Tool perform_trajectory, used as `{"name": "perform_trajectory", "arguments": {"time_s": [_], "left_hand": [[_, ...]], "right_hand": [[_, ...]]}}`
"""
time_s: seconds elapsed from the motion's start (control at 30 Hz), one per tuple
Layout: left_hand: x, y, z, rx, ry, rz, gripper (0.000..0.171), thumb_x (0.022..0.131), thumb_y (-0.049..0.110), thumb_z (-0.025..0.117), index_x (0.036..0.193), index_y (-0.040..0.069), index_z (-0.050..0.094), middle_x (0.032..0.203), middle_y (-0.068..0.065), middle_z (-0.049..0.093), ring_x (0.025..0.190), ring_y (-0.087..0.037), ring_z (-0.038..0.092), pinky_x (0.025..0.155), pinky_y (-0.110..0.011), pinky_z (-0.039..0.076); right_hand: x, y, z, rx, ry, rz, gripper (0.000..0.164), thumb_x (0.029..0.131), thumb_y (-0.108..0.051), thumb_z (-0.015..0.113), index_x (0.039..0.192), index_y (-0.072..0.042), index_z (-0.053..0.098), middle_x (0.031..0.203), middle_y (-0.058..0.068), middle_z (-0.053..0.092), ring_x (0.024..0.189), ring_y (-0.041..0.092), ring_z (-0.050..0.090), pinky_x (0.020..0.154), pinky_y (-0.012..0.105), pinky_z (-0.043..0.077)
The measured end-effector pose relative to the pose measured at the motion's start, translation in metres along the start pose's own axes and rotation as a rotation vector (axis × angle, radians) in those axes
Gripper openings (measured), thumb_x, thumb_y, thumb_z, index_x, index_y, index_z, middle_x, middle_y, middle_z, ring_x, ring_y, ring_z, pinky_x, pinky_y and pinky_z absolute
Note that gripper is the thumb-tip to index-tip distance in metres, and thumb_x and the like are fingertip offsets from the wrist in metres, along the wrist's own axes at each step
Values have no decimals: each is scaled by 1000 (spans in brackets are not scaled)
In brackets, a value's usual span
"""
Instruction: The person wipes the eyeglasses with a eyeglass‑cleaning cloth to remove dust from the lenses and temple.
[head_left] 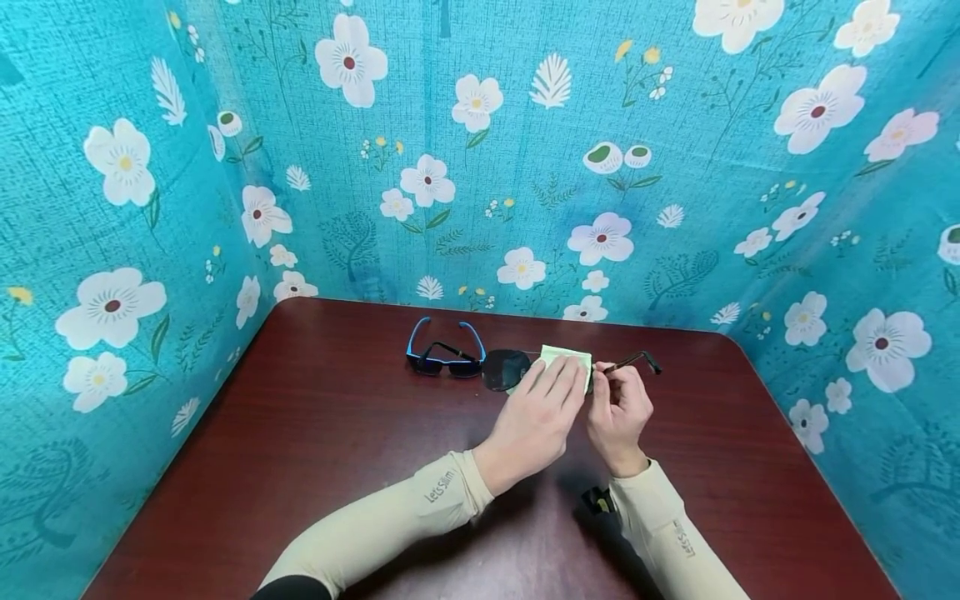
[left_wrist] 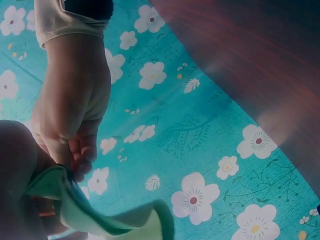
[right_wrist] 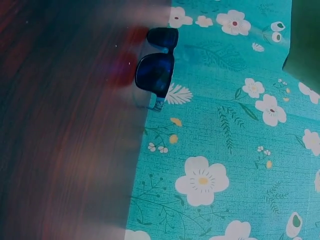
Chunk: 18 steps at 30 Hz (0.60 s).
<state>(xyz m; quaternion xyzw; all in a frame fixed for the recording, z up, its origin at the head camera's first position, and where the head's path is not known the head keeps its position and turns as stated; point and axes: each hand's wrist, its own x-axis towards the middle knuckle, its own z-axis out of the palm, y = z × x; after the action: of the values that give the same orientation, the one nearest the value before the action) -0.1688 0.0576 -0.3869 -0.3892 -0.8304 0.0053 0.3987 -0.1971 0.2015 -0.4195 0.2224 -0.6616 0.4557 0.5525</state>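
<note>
A pale green cloth (head_left: 567, 353) is folded over one lens of a pair of dark sunglasses (head_left: 506, 370). My left hand (head_left: 536, 417) holds the cloth against that lens, its fingers lying across the front. The cloth (left_wrist: 132, 225) curls out from between the left hand (left_wrist: 17, 165) and the glasses in the left wrist view. My right hand (head_left: 621, 408) pinches the sunglasses near the hinge, and one temple arm sticks out to the right. The covered lens is hidden; the other dark lens shows left of the cloth.
Blue-framed sunglasses (head_left: 447, 364) lie on the dark red-brown table (head_left: 300, 433), left of the held pair, temples pointing back. They also appear in the right wrist view (right_wrist: 155, 72). A teal flowered curtain (head_left: 480, 167) encloses the table's back and sides.
</note>
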Motion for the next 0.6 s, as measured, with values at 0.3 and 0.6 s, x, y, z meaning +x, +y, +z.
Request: {"name": "perform_trajectory", "arguments": {"time_s": [0.3, 0.6], "left_hand": [[-7, -8, -5, -86, 9, 151, 47, 77, 13, 35, 119, 3, 52, 121, -10, 50, 115, -25, 41, 99, -39, 25], [-50, -29, 2, -324, -93, 161, 43, 77, 13, 41, 116, 7, 56, 118, -5, 54, 112, -16, 46, 94, -32, 32]], "right_hand": [[2, 4, -4, -6, 19, -12, 11, 84, -4, 58, 83, 6, 60, 81, 15, 59, 54, 11, 47, 47, 16, 34], [-4, 34, -21, -78, 31, 24, 9, 80, -3, 62, 87, 3, 63, 82, 15, 59, 56, 13, 47, 48, 17, 33]]}}
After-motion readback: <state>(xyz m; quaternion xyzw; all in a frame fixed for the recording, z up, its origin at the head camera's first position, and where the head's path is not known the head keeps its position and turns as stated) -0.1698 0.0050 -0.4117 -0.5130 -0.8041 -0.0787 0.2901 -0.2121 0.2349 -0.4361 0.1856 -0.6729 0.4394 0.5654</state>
